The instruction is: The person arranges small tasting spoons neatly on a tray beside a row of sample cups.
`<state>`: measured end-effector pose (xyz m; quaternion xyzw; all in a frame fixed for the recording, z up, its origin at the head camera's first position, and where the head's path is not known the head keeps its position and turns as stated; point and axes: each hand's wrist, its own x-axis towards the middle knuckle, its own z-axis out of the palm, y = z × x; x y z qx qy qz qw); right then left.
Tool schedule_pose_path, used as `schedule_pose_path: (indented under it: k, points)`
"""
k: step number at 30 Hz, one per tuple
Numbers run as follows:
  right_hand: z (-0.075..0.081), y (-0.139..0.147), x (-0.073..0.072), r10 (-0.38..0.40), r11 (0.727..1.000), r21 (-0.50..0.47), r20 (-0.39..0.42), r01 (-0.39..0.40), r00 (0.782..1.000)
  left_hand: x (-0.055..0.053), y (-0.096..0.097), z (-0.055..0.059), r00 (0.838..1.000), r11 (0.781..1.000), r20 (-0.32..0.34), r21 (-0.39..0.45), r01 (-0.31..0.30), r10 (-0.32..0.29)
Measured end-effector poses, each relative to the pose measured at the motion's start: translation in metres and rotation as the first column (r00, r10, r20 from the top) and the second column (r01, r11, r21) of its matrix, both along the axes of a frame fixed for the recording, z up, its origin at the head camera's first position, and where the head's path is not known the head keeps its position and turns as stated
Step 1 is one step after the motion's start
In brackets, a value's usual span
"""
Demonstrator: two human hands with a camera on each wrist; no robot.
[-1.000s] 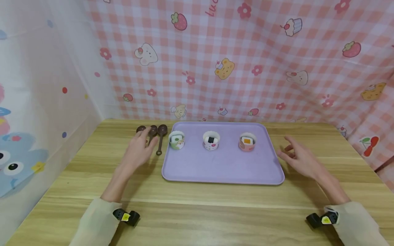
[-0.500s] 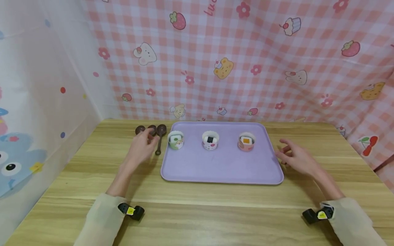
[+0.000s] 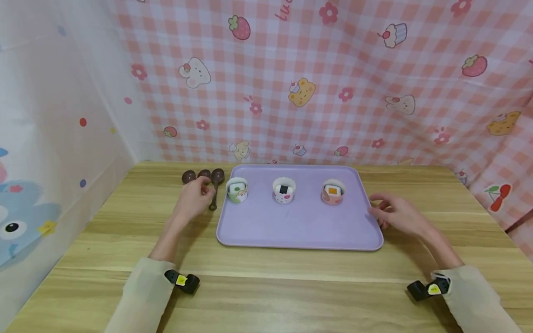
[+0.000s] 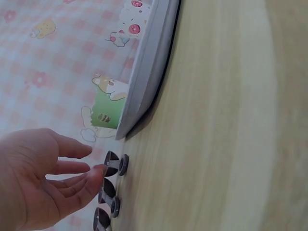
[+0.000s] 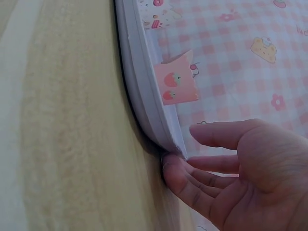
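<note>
In the head view, my left hand hovers over three dark brown measuring spoons lying side by side left of the tray. Its fingers are loosely bent, and the middle spoon's handle is hidden under them. The left wrist view has the fingertips close to the spoon nearest the tray, thumb apart. My right hand is at the right edge of a lilac tray. In the right wrist view, its fingertips touch the underside of the tray's rim while the thumb stays off it.
Three paper cups stand in a row on the tray: a green-patterned cup, a white one and a pink one, each holding a small rice-ball-shaped piece. Behind the wooden table hangs a pink checked cloth.
My left hand has shifted slightly right, its fingers bending more over the spoons. The right hand has moved left to the tray's edge. Tray, cups and spoons stay put.
</note>
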<state>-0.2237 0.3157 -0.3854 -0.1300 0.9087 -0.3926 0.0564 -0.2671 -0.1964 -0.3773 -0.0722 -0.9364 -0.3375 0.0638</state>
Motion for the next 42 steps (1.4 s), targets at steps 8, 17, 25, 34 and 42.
schedule_pose_path:
  k: [8,17,25,34,42]
  points:
    - [0.0011,0.0008,0.0011,0.053,0.998,0.018,-0.004,-0.052,0.999,-0.0046,-0.0004,-0.0042,1.000,0.999,-0.005,-0.028,-0.023,0.023]
    - [-0.0035,0.0047,0.0005,0.108,0.994,-0.008,-0.025,-0.108,0.994,-0.0091,0.0014,-0.0071,0.999,0.999,0.015,-0.012,-0.038,0.039]
    - [-0.0025,0.0032,0.0011,0.116,0.993,-0.033,-0.018,-0.117,0.993,-0.0101,0.0041,-0.0067,0.999,0.999,0.025,-0.025,-0.042,0.043]
    - [-0.0016,0.0029,0.0008,0.110,0.993,-0.028,-0.003,-0.110,0.994,-0.0089,0.0055,-0.0049,0.998,0.998,0.043,-0.035,-0.042,0.044]
    - [-0.0014,0.0026,0.0010,0.094,0.996,-0.009,0.014,-0.094,0.995,-0.0075,0.0070,-0.0046,0.997,0.998,0.064,-0.026,-0.050,0.052]
